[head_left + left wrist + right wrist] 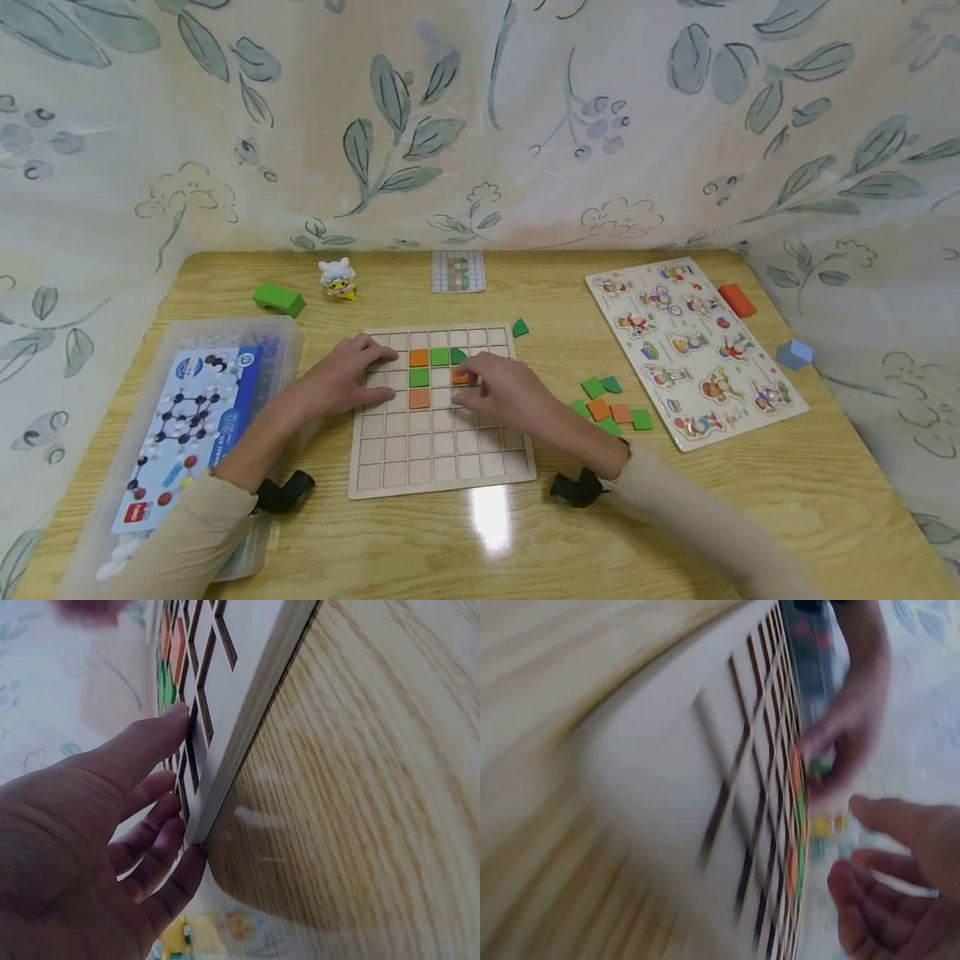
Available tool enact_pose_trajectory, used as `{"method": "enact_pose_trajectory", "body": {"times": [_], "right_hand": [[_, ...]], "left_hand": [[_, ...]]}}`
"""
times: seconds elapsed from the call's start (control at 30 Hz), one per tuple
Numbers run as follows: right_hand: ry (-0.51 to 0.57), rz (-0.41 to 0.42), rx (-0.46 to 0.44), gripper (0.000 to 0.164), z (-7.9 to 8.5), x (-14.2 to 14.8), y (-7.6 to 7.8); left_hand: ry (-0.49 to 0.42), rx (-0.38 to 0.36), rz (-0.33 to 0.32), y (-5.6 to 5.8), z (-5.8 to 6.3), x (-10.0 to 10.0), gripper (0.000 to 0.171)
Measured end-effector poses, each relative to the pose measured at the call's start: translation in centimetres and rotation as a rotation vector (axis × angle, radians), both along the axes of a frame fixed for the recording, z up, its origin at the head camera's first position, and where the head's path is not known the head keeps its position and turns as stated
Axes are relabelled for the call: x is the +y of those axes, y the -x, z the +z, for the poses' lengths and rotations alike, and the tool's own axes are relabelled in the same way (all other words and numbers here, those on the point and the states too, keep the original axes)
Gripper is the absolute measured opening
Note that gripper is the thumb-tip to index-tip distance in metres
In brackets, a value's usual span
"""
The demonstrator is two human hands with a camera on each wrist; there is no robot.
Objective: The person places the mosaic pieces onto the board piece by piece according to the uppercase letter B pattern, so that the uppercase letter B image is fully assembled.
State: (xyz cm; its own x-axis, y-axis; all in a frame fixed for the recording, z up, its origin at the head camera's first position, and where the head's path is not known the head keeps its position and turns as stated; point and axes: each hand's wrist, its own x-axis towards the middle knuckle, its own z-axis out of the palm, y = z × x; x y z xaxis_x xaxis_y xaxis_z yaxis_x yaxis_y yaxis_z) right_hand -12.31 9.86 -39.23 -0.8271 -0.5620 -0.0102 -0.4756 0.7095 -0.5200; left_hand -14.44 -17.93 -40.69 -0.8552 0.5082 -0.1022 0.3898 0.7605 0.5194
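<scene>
A wooden grid board (442, 492) lies on the table between both hands. My left hand (341, 379) rests at its left edge, thumb and fingers spread apart; the left wrist view shows the fingertips right at the board's rim. Over the board's right half is my right hand (504, 392), fingers loosely bent, with an orange tile (459, 377) partly covered by its fingertips. In the right wrist view its thumb and fingers stand apart, nothing between them. A dark green rounded piece (458, 356), green tiles (439, 357) and orange tiles (418, 357) sit in the grid cells.
Loose green and orange tiles (620, 412) lie right of the board, a rounded green piece (521, 327) near its corner. A pattern card (480, 283) is behind. A plastic box (281, 350) stands left, a picture puzzle (678, 342) right. A small figurine (337, 279) and blocks (279, 299) surround them.
</scene>
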Motion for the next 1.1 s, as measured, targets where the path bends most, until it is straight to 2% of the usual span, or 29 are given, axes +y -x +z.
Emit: {"method": "enact_pose_trajectory", "body": {"times": [0.17,0.3,0.43,0.57,0.63,0.8,1.1], "right_hand": [[0.105,-0.012,0.135,0.030,-0.3,7.7,-0.6],[0.104,-0.086,0.260,0.029,-1.1,13.0,-0.6],[0.107,-0.130,0.344,0.028,-2.4,16.5,-0.5],[0.126,-0.110,0.415,0.031,-3.5,18.1,-0.4],[0.123,-0.104,0.421,0.032,-3.9,18.5,-0.3],[0.098,-0.103,0.379,0.032,-4.6,19.0,-0.1],[0.130,-0.100,0.341,0.029,-5.4,18.9,0.2]], "left_hand": [[0.000,-0.003,0.003,-0.1,0.2,0.1,0.051],[0.002,0.003,0.013,-0.1,0.4,0.1,0.051],[0.001,-0.001,0.006,0.0,0.4,0.1,0.051],[0.001,0.000,-0.009,0.0,0.2,0.0,0.050],[0.000,0.008,-0.015,0.1,0.1,0.0,0.050],[-0.007,0.023,-0.027,0.2,-0.1,-0.1,0.050],[-0.003,0.000,-0.013,0.1,0.0,-0.1,0.050]]}}
